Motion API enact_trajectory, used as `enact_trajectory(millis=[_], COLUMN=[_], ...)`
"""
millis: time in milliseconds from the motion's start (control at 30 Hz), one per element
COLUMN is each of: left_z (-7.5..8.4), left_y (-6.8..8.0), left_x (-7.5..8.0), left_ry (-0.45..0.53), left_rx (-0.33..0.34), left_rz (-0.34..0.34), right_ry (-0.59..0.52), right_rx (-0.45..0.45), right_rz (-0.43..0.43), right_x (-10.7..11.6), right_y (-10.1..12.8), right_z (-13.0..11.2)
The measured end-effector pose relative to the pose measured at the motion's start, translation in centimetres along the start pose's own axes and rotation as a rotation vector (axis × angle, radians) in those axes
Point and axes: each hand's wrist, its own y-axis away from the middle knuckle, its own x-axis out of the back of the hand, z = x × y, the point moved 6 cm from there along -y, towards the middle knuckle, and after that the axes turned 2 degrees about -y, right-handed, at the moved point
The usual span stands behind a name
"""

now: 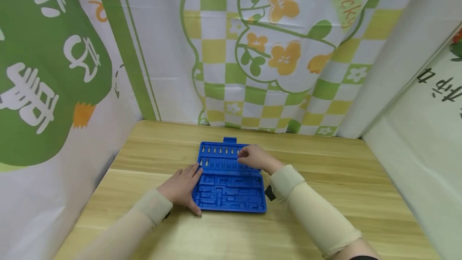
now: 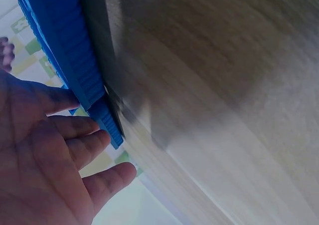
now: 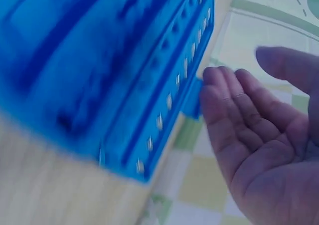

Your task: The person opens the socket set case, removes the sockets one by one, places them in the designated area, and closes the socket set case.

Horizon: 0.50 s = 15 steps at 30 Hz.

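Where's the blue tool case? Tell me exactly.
In the head view the blue tool case lies open at the middle of the wooden table, between the left hand at its left edge and the right hand over its far rows.

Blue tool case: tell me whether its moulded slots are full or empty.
Mostly empty. The blue tool case shows bare moulded recesses in its near half; only the far rows hold small metal bits.

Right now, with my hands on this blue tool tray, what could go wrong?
The left hand only rests flat against the blue tool tray edge, so a push from the right hand might slide it across the wooden table. The small metal bits stand loosely in their slots; a sweep of fingers could knock some out.
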Motion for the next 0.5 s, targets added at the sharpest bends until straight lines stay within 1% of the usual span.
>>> enact_trajectory(millis=[133, 200, 300, 500], left_z=[-0.1, -0.3, -0.4, -0.4], left_y=[-0.1, -0.2, -0.3, -0.3], left_x=[0.1, 0.1, 0.0, 0.1], left_ry=[-0.002, -0.012, -0.019, -0.008], left_rx=[0.01, 0.018, 0.026, 0.011], left_rz=[-0.014, -0.019, -0.023, -0.017], right_ry=[-0.284, -0.379, -0.427, -0.415], right_rx=[-0.049, -0.065, -0.09, -0.138], right_rz=[0.01, 0.012, 0.029, 0.065], right_x=[-1.2, -1.9, -2.7, -4.4], right_y=[-1.1, -1.8, -2.9, -4.9], right_z=[-0.6, -0.8, -0.9, -1.3])
